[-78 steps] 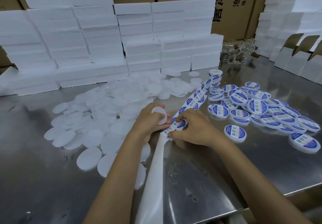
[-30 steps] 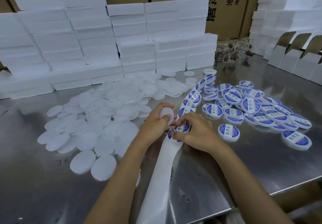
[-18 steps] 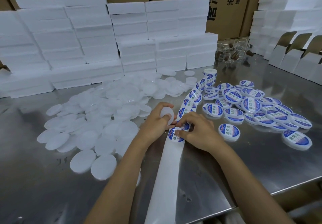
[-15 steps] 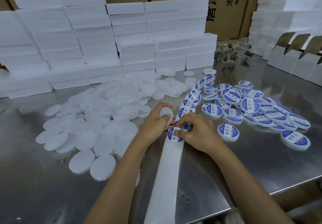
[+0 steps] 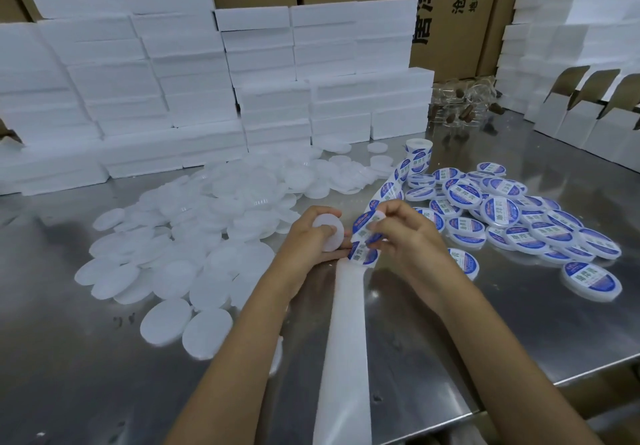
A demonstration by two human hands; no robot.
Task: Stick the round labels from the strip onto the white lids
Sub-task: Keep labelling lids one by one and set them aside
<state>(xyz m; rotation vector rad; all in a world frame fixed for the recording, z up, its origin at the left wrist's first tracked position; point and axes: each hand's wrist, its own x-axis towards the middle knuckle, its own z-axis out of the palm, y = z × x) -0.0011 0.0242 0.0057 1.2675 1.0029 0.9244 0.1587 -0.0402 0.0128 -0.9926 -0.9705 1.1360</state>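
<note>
My left hand (image 5: 310, 242) grips a bare white lid (image 5: 331, 233) on edge above the steel table. Just right of it, my right hand (image 5: 403, 237) pinches a round blue-and-white label (image 5: 365, 228) lifted off the strip. The label strip (image 5: 389, 190) runs from a small roll (image 5: 419, 154) at the back down to my hands. Its empty white backing (image 5: 346, 340) trails toward me over the table edge. Another label (image 5: 362, 254) sits on the strip under my fingers.
Many unlabelled white lids (image 5: 194, 237) lie heaped on the left. Labelled lids (image 5: 502, 216) are piled on the right. Stacked white foam blocks (image 5: 207, 81) and cardboard cartons (image 5: 453, 12) wall the back. Folded white boxes (image 5: 588, 115) stand at the right. The steel table's (image 5: 519, 323) front edge is near.
My right hand has lifted from the strip, raising a peeled label toward the lid. The left hand keeps the lid in nearly the same place.
</note>
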